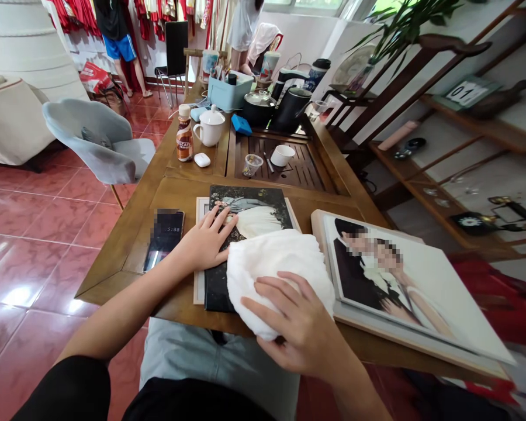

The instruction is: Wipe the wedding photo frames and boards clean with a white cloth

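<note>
A dark photo panel [263, 202] showing a pale dress lies flat on top of a light wooden frame [199, 286] at the near table edge. Flat on its left part rests my left hand [207, 238], fingers spread. My right hand [291, 318] presses on a folded white towel [274, 251], gripping its near edge with bent fingers and thumb. The towel covers the lower right of the panel. Just right of it, a large framed couple photo [429, 280] lies face up, partly past the table edge.
Left of the panel lies a phone [164, 240]. Farther back are a coffee bottle [184, 133], a white lidded mug [209, 126], an earbud case [202, 159], a plastic cup [252, 165], a white cup [283, 155] and a black kettle [293, 108]. A grey chair [99, 140] stands left.
</note>
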Motion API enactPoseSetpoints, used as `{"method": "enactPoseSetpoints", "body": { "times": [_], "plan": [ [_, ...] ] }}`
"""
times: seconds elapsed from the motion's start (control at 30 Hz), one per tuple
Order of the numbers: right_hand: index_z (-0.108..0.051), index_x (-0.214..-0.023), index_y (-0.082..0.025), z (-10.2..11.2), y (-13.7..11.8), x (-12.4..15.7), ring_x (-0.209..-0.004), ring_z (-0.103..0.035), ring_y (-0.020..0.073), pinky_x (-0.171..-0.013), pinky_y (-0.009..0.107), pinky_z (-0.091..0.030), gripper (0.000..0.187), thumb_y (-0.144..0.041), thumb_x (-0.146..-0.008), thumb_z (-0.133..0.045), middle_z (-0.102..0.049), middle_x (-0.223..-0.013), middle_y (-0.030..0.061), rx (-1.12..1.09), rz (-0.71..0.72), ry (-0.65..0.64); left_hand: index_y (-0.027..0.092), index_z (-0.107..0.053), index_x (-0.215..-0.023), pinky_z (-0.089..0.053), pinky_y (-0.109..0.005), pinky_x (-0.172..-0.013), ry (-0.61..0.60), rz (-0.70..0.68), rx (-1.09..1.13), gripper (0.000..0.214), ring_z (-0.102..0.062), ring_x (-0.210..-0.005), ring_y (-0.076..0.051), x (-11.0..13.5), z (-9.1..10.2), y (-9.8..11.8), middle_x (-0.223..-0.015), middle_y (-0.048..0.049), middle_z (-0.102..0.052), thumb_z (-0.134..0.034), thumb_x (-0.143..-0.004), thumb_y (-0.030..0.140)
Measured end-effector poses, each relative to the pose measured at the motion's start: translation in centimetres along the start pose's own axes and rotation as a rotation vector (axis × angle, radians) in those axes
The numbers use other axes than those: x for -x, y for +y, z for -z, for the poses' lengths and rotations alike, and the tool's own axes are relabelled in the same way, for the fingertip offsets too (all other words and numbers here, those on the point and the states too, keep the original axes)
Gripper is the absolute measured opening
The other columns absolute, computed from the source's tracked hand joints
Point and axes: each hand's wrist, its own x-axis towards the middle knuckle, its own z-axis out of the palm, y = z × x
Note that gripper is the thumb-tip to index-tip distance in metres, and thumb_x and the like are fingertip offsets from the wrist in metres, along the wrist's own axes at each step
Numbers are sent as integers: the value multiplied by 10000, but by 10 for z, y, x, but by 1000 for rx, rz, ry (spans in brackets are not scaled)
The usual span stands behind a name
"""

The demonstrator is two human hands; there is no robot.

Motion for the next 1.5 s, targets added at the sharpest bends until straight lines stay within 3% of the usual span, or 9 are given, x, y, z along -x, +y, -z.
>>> {"method": "enactPoseSetpoints", "body": {
  "times": [0.2,0.37,0.47,0.73,0.87,0.97,1.13,1.3,1.5],
  "plan": [
    [-694,-1118,-165,19,12,10,-953,-672,265,-914,481,-545,243,-141,-885,-631,-728,-974,128,214,76,130,93,-294,-1624,-238,-525,-1271,8,21,7,705,-178,-1593,-399,0,-1,-2,-1694,-217,-264,-361,-1063,514],
    [-643,-1347,-308,54,39,37,-1045,-689,292,-935,475,-547,493,-212,-870,-726,-729,-1125,85,389,-36,129,105,-295,-1626,-251,-522,-1268,17,26,-9,695,-193,-1591,-383,0,0,-1,-1694,-196,-281,-361,-1060,503],
    [-593,-1425,-289,66,61,51,-1039,-694,319,-930,488,-530,553,-232,-889,-719,-731,-1157,108,521,-115,90,100,-302,-1624,-264,-523,-1262,9,25,-19,692,-202,-1587,-394,0,3,0,-1692,-204,-278,-356,-1062,500],
    [-670,-1280,-189,55,107,83,-957,-690,336,-871,486,-502,356,-185,-931,-603,-740,-1136,174,705,-222,-86,109,-324,-1611,-279,-516,-1262,11,30,12,677,-212,-1589,-367,-1,6,-1,-1682,-202,-304,-383,-1062,500],
    [-651,-1270,-184,50,99,85,-902,-714,339,-860,522,-507,368,-205,-908,-587,-737,-1162,178,657,-263,-56,122,-342,-1598,-309,-518,-1247,16,32,12,655,-220,-1587,-360,-1,7,-1,-1673,-198,-324,-373,-1065,501],
    [-599,-1372,-270,51,82,73,-1076,-692,415,-987,631,-439,500,-171,-882,-570,-684,-1320,175,549,-363,-47,118,-370,-1580,-302,-520,-1254,26,35,18,645,-235,-1582,-362,-2,9,1,-1660,-201,-348,-391,-1061,499],
    [-615,-1273,-207,42,54,43,-1045,-700,329,-962,527,-494,381,-216,-892,-617,-701,-1232,156,409,-267,75,110,-406,-1559,-310,-501,-1256,18,38,27,623,-248,-1571,-373,-2,12,2,-1645,-184,-375,-408,-1058,481],
    [-598,-1358,-161,11,29,19,-1223,-643,313,-1031,513,-499,485,-416,-946,-632,-670,-1359,179,155,-140,-87,125,-414,-1544,-367,-523,-1225,38,35,67,609,-239,-1572,-369,-2,12,1,-1627,-171,-403,-421,-1048,478],
    [-621,-1390,-135,-18,20,22,-1278,-629,330,-1044,504,-521,522,-426,-960,-675,-661,-1409,176,330,-13,-140,113,-421,-1538,-348,-535,-1237,37,31,111,603,-227,-1568,-382,-3,10,1,-1620,-173,-403,-439,-1046,462]
  ]
}}
